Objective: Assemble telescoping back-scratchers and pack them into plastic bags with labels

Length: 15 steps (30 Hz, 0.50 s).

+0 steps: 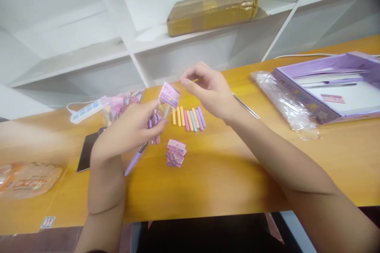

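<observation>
My left hand (133,126) is closed on a small clear packet (154,120) with purple pieces inside and a pink and purple printed card (169,95) at its top. My right hand (209,89) is raised just right of the card, apart from it. Its thumb and forefinger tips meet in a pinch, and anything between them is too small to make out. Below the hands, a row of coloured sticks (190,119) in yellow, pink, blue and purple lies on the table. Nearer to me is a loose pile of small pink cards (176,153).
A purple-handled tool (135,162) lies under my left hand, near a dark flat object (87,152). Left are a power strip (87,111) and an orange plastic bag (29,180). Right are a metal rod (246,106), clear wrap (287,102) and a purple box (308,93). A taped parcel (213,10) sits on the shelf.
</observation>
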{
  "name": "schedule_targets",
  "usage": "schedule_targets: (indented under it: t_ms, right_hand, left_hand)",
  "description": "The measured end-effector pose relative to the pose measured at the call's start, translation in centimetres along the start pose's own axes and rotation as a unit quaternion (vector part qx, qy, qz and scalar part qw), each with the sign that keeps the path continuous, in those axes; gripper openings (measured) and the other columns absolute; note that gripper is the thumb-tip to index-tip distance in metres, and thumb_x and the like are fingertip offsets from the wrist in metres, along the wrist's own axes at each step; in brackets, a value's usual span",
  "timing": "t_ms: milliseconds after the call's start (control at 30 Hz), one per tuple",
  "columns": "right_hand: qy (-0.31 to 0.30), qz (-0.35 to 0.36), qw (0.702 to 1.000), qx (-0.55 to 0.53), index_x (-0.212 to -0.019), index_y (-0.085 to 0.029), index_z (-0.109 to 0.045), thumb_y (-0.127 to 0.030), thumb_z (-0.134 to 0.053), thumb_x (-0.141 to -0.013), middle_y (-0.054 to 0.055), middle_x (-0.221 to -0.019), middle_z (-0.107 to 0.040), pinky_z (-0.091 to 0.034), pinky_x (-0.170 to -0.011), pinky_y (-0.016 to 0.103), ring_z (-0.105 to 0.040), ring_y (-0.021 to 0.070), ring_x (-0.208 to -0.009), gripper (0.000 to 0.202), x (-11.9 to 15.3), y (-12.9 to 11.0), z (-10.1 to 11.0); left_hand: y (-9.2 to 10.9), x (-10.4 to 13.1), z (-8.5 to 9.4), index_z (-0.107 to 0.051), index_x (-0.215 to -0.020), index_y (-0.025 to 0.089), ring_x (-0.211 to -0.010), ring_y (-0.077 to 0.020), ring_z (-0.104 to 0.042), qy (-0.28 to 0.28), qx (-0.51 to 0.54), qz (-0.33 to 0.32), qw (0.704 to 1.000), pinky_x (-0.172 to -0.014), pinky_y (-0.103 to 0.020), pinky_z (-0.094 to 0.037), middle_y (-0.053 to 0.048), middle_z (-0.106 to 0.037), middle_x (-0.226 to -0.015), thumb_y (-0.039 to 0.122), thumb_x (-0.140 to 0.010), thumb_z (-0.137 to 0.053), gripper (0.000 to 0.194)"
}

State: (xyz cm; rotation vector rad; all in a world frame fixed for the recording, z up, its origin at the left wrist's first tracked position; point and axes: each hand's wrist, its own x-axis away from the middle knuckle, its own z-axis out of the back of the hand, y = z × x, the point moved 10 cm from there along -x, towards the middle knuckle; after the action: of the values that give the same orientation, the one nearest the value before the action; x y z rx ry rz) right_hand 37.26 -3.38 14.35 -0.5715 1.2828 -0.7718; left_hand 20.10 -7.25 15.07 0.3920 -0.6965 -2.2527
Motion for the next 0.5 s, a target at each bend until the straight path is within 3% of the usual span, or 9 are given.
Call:
schedule_targets:
  t_ms: [167,300,500]
  right_hand:
    - [-0.033,0.034,0.998,0.040,-0.102,-0.026,-0.079,-0.052,-0.073,-0.102,0.006,-0.114,-0.065,-0.054,-0.105,0.041,-0.063,0.0214,-0.113,0.026,0.3,-1.2,-0.4]
    - [-0.088,-0.009,0.995,-0.036,-0.098,-0.024,-0.080,-0.059,-0.076,-0.099,0.007,-0.115,-0.069,-0.055,-0.104,0.040,-0.065,0.0211,-0.111,0.034,0.3,-0.4,-1.4]
    - [-0.112,-0.057,0.986,-0.109,-0.096,-0.022,-0.080,-0.058,-0.078,-0.097,0.007,-0.113,-0.071,-0.054,-0.106,0.040,-0.068,0.0203,-0.109,0.037,0.1,0.7,-1.6]
  left_hand:
    - [0.4,0.2,0.2,-0.058,-0.090,0.026,-0.049,-0.0160,-0.068,-0.004,-0.018,0.000,1.000,-0.049,-0.027,-0.045,0.007,-0.072,-0.059,0.027,-0.099,-0.066,0.012]
    - [0.4,0.2,-0.1,-0.062,-0.098,0.026,-0.050,-0.0163,-0.069,-0.017,-0.027,-0.004,0.999,-0.051,-0.027,-0.046,0.008,-0.072,-0.059,0.028,-0.100,-0.065,0.003]
    - [0.1,0.0,-0.9,-0.060,-0.102,0.025,-0.056,-0.0160,-0.070,-0.039,-0.038,-0.016,0.998,-0.055,-0.026,-0.046,0.007,-0.074,-0.065,0.028,-0.102,-0.064,0.005]
